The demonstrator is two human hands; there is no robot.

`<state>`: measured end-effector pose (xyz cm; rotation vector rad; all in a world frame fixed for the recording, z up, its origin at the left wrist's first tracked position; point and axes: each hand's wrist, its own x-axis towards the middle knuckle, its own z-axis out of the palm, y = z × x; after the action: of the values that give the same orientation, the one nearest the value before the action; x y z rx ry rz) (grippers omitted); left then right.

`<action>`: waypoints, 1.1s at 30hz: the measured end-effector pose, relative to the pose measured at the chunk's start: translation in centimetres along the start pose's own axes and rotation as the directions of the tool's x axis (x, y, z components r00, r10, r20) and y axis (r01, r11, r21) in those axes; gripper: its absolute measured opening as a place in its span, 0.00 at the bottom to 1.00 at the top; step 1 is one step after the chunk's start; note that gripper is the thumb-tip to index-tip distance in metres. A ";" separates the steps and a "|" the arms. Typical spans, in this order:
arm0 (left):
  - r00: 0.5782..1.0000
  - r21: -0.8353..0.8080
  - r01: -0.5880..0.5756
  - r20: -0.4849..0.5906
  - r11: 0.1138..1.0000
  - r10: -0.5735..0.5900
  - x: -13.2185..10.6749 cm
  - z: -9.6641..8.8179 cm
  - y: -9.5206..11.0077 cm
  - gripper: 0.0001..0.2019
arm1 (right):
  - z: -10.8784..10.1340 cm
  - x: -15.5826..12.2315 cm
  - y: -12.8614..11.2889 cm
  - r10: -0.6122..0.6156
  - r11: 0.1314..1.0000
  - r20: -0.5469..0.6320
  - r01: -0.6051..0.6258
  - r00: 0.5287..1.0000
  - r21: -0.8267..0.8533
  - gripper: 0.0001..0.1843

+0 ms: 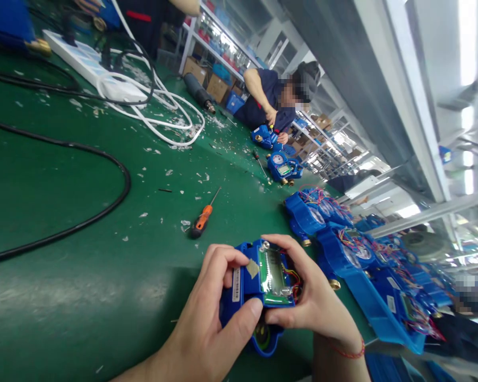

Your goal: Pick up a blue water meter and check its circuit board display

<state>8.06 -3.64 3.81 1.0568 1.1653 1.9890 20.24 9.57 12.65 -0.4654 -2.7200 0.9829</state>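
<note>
Meter (252,285) sits pinched between left hand (209,313) and right hand (321,297), thumbs pressed near the board (271,271), so best keep pressure on edges and wires (292,276) untrapped

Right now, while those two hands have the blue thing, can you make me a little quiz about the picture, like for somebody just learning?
1. True or false: the orange-and-black screwdriver lies on the green table.
2. What do the left hand and the right hand hold together?
A) a white power strip
B) a blue device
C) a black cable
3. Fill in the blank: the red bracelet is on the ____ wrist.

Key: 1. True. 2. B. 3. Right.
</note>
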 end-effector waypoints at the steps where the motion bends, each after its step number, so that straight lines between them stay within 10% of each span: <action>1: 1.000 0.019 0.005 0.001 1.000 -0.005 -0.1 -0.1 -0.1 0.11 | 0.0 0.1 0.0 -0.018 1.000 0.009 0.018 1.000 -0.025 0.41; 9: 1.000 0.122 -0.002 0.017 0.992 0.000 0.2 -0.7 -0.9 0.09 | -1.1 0.2 0.4 -0.111 0.987 0.046 0.104 0.993 0.120 0.45; 16: 0.983 0.029 0.125 -0.140 0.992 -0.119 -0.4 0.3 -0.8 0.15 | -2.0 1.1 5.7 0.010 0.921 -0.289 0.103 0.957 0.376 0.18; 23: 0.956 0.292 0.060 -0.291 0.955 0.029 -1.4 1.9 -0.1 0.13 | 0.0 1.5 6.5 0.085 0.498 0.239 -0.249 0.967 0.830 0.20; 33: 0.942 0.232 0.279 -0.254 0.932 -0.218 4.7 -4.0 1.5 0.18 | 5.3 0.5 5.1 0.005 0.223 0.101 -0.100 0.995 0.970 0.26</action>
<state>2.10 -2.19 5.51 0.7701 1.6387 1.8181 19.33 10.35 5.42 -0.2193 -1.4842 2.4481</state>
